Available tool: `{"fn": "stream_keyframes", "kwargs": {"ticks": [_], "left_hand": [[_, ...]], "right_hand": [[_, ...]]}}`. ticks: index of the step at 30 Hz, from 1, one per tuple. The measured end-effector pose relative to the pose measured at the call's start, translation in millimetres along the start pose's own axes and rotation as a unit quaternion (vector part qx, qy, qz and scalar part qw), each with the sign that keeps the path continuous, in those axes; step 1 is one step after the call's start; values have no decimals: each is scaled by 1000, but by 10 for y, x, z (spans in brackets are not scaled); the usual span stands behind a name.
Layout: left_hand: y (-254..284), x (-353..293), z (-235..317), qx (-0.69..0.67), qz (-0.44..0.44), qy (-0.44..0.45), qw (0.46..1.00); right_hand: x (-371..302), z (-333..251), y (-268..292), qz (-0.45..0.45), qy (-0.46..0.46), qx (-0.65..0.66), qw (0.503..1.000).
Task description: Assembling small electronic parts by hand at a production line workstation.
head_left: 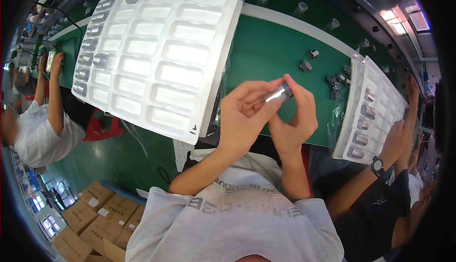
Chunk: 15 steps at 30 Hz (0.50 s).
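The silver cylinder (278,94) you're holding is to the right of the big white tray (185,51), above the green table (270,48). Your left hand (244,115) pinches it between thumb and fingers; your right hand (298,119) has its forefinger at the darker end, though I can't tell whether it grips or only steadies. So little of that smooth-looking shell is under your fingertips that it could slip if you push off-line or loosen the left pinch.

Farther right of the tray, the loose dark parts (305,66) could scatter if your right knuckles swing into them. Inside the tray, cylinders (88,45) fill mostly its left side, and its near edge seems to overhang the table; a bump from your left forearm (209,167) could jolt it and unseat them.
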<state>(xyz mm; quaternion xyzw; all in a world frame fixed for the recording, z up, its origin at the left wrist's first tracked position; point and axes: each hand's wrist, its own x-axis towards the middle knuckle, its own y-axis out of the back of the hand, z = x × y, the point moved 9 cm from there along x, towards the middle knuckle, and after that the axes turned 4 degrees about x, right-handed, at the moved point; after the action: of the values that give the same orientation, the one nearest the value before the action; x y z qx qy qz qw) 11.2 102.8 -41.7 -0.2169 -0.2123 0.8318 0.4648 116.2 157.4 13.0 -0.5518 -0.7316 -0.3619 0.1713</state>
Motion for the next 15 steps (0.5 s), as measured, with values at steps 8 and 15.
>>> {"fn": "stream_keyframes", "kwargs": {"ticks": [8, 15], "left_hand": [[-111, -42, -21, 45, 4, -17, 999], [-167, 95, -158, -129, 35, 25, 991]], "right_hand": [[-46, 39, 103, 29, -11, 15, 999], [178, 244, 162, 21, -16, 42, 999]]}}
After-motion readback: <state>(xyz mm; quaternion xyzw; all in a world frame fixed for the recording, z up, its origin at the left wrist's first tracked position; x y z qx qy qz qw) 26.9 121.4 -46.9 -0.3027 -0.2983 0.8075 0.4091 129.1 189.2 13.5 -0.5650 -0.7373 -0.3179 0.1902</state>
